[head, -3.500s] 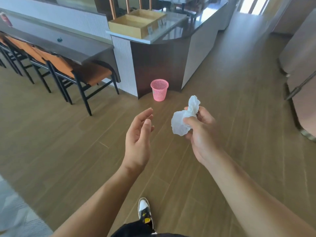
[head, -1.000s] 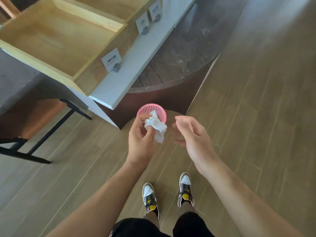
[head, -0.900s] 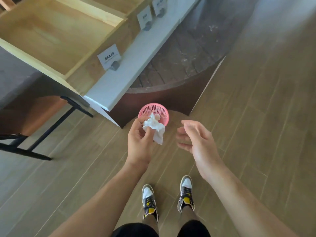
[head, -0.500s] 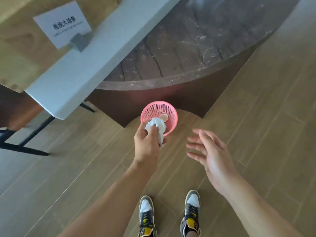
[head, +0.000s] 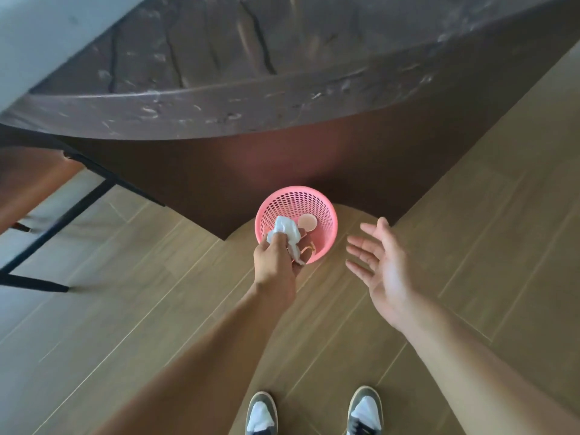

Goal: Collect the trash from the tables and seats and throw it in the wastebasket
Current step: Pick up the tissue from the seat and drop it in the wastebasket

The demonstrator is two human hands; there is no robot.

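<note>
A pink mesh wastebasket [head: 326, 208] stands on the wooden floor against the dark counter base. My left hand [head: 276, 262] reaches over its near rim and is shut on a crumpled white tissue [head: 284, 229], which hangs over the basket's mouth. A round pale disc [head: 307, 221] lies inside the basket. My right hand [head: 381, 268] hovers to the right of the basket, palm up, fingers spread, holding nothing.
A curved dark stone countertop [head: 235, 73] overhangs the basket at the top. A black-legged chair with an orange seat [head: 28, 180] stands at the left. My two shoes [head: 314, 412] are at the bottom edge on the plank floor.
The view has dropped closer to the basket. My left hand has carried the tissue forward over the basket's opening. My right hand has drifted out to the right and spread open.
</note>
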